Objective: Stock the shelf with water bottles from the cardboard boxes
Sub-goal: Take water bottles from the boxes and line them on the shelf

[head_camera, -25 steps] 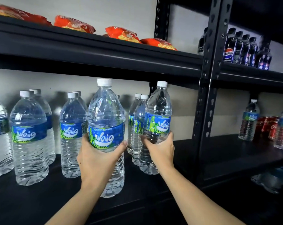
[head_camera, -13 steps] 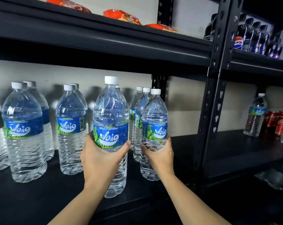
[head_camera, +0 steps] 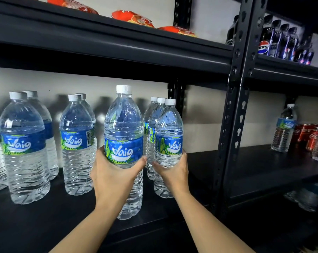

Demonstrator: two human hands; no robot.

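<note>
The left hand (head_camera: 116, 174) is wrapping tight around a big water bottle (head_camera: 124, 136), just under its blue label. The right hand (head_camera: 172, 170) is gripping a smaller water bottle (head_camera: 170, 132) the same way. Both bottles are standing straight up, caps on top. The big one is sitting near the front edge of the black shelf (head_camera: 45, 216), in the gap between the two middle rows of bottles (head_camera: 76, 143). The smaller one is standing right in front of a row of bottles (head_camera: 155, 114), at the right end. The empty room is lying behind the big bottle, away from the person. So I think the left hand needs to push straight back, keeping the bottle upright.
</note>
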